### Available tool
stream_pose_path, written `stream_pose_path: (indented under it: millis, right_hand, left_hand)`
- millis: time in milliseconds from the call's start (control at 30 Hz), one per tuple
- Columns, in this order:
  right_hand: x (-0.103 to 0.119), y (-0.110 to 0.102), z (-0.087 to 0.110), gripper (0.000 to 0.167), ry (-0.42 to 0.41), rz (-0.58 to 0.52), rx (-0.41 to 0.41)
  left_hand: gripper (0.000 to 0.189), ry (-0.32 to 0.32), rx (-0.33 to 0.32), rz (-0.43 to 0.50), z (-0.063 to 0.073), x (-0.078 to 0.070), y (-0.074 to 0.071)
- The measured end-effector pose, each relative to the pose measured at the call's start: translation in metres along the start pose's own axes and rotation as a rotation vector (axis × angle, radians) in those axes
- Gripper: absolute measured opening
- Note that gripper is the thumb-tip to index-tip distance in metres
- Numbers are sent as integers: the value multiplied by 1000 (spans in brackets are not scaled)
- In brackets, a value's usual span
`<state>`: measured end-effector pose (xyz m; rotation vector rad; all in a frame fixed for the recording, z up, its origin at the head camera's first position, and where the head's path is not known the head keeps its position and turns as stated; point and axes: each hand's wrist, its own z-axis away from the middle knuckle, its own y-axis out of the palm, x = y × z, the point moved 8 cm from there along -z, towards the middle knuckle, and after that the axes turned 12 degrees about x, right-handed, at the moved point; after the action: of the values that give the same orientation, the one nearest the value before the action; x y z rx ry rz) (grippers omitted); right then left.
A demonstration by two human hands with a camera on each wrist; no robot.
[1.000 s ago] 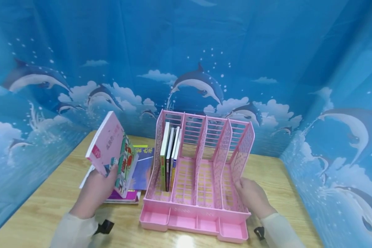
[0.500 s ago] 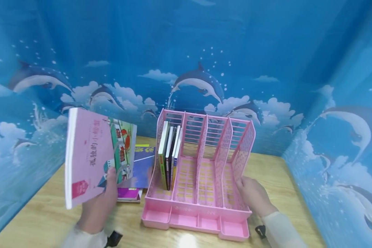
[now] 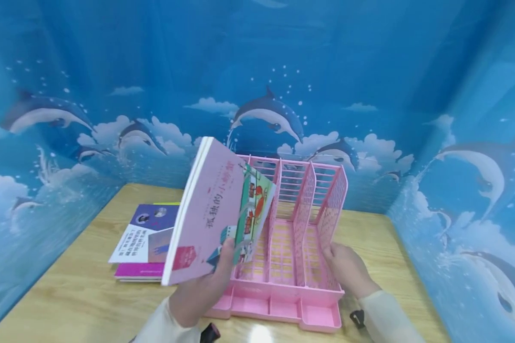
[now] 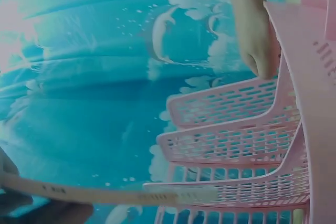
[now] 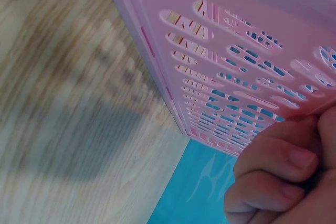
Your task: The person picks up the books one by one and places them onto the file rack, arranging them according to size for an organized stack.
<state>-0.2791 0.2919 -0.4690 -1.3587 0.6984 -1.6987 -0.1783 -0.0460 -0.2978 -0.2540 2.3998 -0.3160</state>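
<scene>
My left hand (image 3: 206, 290) holds a pink picture book (image 3: 206, 195) with a crab on its green cover part, thumb across the front. The book stands tilted in front of the left part of a pink desktop file rack (image 3: 289, 288). Its narrow edge shows low in the left wrist view, near the rack's dividers (image 4: 226, 140). At the rack's right end, my right hand (image 3: 351, 269) grips the side panel, thumb at the panel's edge. Curled fingers (image 5: 273, 166) show beside the slotted panel (image 5: 226, 77) in the right wrist view. Books in the leftmost slot are hidden behind the picture book.
Several books lie stacked on the wooden table (image 3: 81, 286) to the left, with a blue and white cover (image 3: 130, 245) on top and a magenta book (image 3: 139, 270) beneath. A blue dolphin-print curtain (image 3: 163, 57) closes off the back and both sides.
My left hand has carried the pink picture book rightward from above the stack to the rack's left part. The right hand keeps its hold on the rack's side.
</scene>
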Motion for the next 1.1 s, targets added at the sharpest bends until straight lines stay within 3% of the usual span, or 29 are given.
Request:
stream_pose_path:
  millis: [133, 167, 267, 333, 467, 700, 867, 1100]
  right_hand:
    - [2, 1, -2, 52, -10, 0, 6]
    - [2, 1, -3, 53, -7, -4, 7]
    - [1, 1, -3, 55, 4, -20, 12]
    - [0, 2, -2, 55, 13, -31, 16]
    - [0, 2, -1, 52, 9, -52, 15]
    - [-2, 3, 0, 50, 14, -76, 18]
    - [-2, 5, -1, 51, 9, -81, 23]
    - [-2, 4, -2, 52, -4, -97, 18]
  left_hand:
    - [85, -16, 89, 199, -11, 23, 19]
    - [85, -25, 104, 200, -12, 28, 24]
    - [80, -41, 133, 119, -13, 42, 37]
    - [72, -47, 144, 17, -12, 49, 46]
    - [68, -112, 175, -158, -12, 63, 59]
    - [87, -153, 363, -337, -11, 83, 83]
    - [86, -229, 477, -404, -3, 100, 95]
    - [93, -310, 615, -352, 7, 114, 105]
